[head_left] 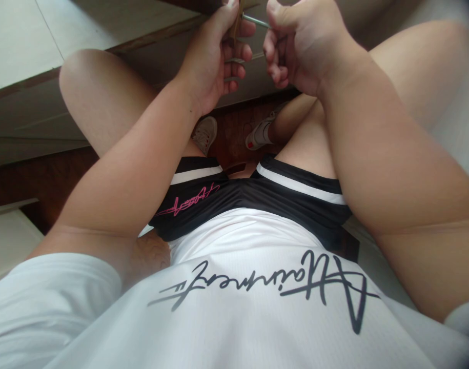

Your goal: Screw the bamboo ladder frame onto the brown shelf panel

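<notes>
At the top of the head view, my left hand is closed with its thumb and fingers around a thin brown piece, which looks like wood and is cut off by the frame's upper edge. Facing it, my right hand pinches a thin silvery metal rod. The rod points left, and its far end meets the brown piece. Whether it touches or enters that piece I cannot tell. My right fingers hide the rod's other end, so its kind does not show.
A pale tabletop with a brown edge lies at the upper left, beyond my knee. My bare legs are spread below my hands, with my shoes on the reddish-brown floor. A pale surface stands at the lower left.
</notes>
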Demonstrator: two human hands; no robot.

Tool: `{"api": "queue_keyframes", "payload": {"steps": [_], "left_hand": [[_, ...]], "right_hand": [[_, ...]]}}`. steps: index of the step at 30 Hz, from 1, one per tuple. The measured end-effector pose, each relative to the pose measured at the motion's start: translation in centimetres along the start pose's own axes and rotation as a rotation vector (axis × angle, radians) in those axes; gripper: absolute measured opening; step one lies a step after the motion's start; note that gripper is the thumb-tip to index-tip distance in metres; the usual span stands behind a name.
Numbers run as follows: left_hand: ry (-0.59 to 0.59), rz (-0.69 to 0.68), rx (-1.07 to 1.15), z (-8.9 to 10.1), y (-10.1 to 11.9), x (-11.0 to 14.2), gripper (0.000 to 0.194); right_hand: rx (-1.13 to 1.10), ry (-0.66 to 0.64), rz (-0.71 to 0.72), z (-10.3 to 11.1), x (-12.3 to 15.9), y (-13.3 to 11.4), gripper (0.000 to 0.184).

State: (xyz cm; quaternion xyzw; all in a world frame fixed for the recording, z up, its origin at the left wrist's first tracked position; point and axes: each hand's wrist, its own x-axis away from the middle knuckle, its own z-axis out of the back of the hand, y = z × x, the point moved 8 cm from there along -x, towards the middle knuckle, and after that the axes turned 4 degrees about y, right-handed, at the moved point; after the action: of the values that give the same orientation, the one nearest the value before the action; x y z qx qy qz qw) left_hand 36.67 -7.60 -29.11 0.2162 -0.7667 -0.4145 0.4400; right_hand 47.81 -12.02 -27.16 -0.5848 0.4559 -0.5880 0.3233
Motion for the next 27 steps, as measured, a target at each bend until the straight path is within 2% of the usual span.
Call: {"api": "queue_keyframes", "payload": {"steps": [3,5,8,11,13,14,16,20,23,25,27], "left_hand": [[-0.016,-0.015,0.000,-0.2,0.0,0.0,0.054],[-0.025,-0.015,0.002,-0.2,0.0,0.1,0.053],[-0.027,-0.008,0.006,-0.2,0.0,0.1,0.051],[-0.033,-0.012,0.010,-0.2,0.1,0.1,0.052],[-0.034,-0.013,0.002,-0.1,0.1,0.0,0.052],[-0.032,-0.015,-0.002,-0.1,0.1,-0.1,0.052],[-0.033,-0.019,-0.007,-0.2,0.1,-0.1,0.052],[-0.004,-0.015,-0.001,-0.2,0.1,0.2,0.053],[0.002,-0.010,-0.004,-0.2,0.0,0.2,0.054],[-0.001,-0.012,-0.009,-0.1,0.0,0.0,0.057],[-0.008,-0.016,-0.010,0.0,-0.1,-0.1,0.058]], "right_hand": [[0.005,0.043,0.031,0.3,-0.1,-0.2,0.049],[0.103,0.093,0.101,0.6,-0.1,-0.5,0.052],[0.363,0.196,0.338,1.1,0.3,-2.0,0.056],[0.629,0.290,0.607,1.2,1.2,-3.6,0.051],[0.729,0.306,0.684,1.1,1.6,-4.0,0.051],[0.736,0.301,0.689,1.0,1.6,-4.0,0.051],[0.636,0.281,0.596,1.1,1.2,-3.7,0.053],[0.236,0.088,0.189,0.7,0.2,-1.3,0.058],[0.042,-0.032,0.017,0.0,0.3,-0.1,0.058],[0.035,-0.018,0.013,0.0,0.2,0.0,0.060],[0.131,0.073,0.113,0.4,0.2,-0.7,0.060]]}}
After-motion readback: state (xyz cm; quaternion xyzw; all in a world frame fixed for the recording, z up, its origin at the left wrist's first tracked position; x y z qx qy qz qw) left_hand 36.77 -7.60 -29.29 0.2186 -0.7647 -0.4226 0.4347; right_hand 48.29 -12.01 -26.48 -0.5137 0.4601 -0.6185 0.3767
